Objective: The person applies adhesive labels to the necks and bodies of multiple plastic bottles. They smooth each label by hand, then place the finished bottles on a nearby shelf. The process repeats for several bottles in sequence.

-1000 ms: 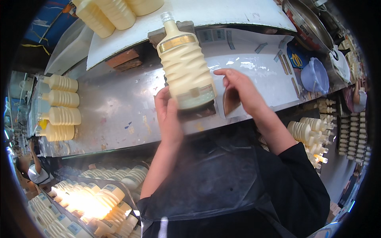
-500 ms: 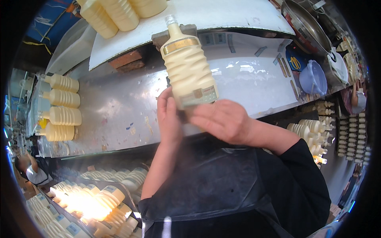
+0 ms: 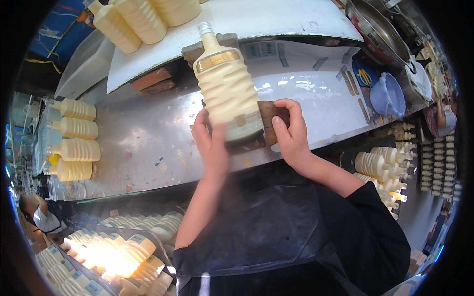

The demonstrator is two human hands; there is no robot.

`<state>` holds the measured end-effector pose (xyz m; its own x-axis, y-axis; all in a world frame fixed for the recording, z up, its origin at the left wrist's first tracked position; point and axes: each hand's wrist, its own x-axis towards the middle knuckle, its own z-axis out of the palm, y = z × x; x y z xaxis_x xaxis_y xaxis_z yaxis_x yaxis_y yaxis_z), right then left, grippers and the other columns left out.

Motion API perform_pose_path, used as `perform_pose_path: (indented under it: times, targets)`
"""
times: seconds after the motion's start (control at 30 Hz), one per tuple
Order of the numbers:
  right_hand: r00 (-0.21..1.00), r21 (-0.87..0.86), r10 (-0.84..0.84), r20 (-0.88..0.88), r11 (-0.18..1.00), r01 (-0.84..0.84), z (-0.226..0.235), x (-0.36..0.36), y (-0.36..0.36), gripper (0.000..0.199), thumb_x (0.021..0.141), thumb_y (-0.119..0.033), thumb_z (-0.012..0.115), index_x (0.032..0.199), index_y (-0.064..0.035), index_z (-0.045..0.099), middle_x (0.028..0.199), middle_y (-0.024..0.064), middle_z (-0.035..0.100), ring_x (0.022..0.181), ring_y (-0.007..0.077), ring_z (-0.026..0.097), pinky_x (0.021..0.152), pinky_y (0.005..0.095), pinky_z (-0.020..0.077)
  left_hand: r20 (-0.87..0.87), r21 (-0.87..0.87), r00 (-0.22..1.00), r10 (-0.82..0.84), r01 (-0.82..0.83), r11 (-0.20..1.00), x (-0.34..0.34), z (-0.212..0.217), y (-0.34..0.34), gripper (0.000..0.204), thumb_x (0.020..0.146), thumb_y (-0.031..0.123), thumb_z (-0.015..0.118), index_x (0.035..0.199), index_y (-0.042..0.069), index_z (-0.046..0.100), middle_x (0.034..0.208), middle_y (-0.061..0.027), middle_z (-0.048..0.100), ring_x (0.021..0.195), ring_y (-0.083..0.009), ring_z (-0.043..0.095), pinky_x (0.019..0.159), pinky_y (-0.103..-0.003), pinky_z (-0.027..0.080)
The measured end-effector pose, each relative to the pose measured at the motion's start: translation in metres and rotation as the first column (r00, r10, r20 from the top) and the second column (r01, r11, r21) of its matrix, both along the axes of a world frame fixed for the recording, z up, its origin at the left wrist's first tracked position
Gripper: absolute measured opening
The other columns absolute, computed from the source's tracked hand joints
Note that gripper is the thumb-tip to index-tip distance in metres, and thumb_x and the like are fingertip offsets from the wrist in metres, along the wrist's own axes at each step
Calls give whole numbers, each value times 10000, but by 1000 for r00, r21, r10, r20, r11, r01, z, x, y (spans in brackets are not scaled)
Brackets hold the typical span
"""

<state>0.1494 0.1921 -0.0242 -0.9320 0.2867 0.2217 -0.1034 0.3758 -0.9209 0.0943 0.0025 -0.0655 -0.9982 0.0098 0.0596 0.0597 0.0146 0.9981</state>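
A cream-coloured ribbed bottle [image 3: 227, 84] with a clear threaded neck lies tilted before me, its neck pointing away. Around its shoulder runs a gold band [image 3: 217, 60], and a pale label [image 3: 242, 126] crosses its lower part. My left hand [image 3: 211, 145] grips the lower left side of the bottle, the thumb over its front and blurred. Between the thumb and fingers of my right hand [image 3: 295, 140] is a flat brown rectangular piece [image 3: 267, 118], beside the bottle's lower right edge. What the piece is made of I cannot tell.
Several similar bottles [image 3: 74, 128] lie at the table's left end; others [image 3: 131, 22] stand on a white board [image 3: 291, 19] propped on bricks [image 3: 153, 80]. At right are a purple bucket [image 3: 387, 96], label strips [image 3: 320, 63] and a large pan [image 3: 380, 29]. Crated bottles [image 3: 143, 241] sit below left.
My right hand has moved right from the bottle's lower front to beside its edge, bringing the brown piece into view. The bottle has shifted slightly; my left hand stays on it.
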Motion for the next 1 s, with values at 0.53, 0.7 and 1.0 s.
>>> perform_pose_path:
  times: [0.53, 0.7, 1.0]
  targets:
    - [800, 547, 411, -436, 828, -128, 45, -6, 0, 273, 845, 2, 680, 1111, -55, 695, 1027, 120, 719, 924, 296, 717, 802, 365, 573, -522, -492, 850, -74, -229, 840, 8, 33, 1, 754, 679, 247, 882, 1351, 42, 607, 1176, -125, 637, 1121, -336, 566, 1026, -457, 416]
    - [788, 596, 465, -403, 787, -160, 62, 0, -5, 279, 789, -65, 707, 1069, -66, 698, 1029, 92, 731, 885, 286, 727, 770, 384, 572, -593, -480, 804, -41, -313, 820, 8, 29, 7, 730, 665, 214, 867, 1331, 43, 621, 1154, -113, 638, 1104, -319, 572, 1015, -436, 414]
    - [772, 689, 534, -343, 702, -180, 79, 4, -9, 300, 761, -4, 727, 1061, -25, 729, 1102, 135, 740, 945, 275, 735, 788, 361, 587, -658, -486, 753, -19, -405, 774, 6, 29, 16, 683, 668, 232, 856, 1296, 56, 650, 1103, -86, 641, 1066, -291, 585, 987, -427, 396]
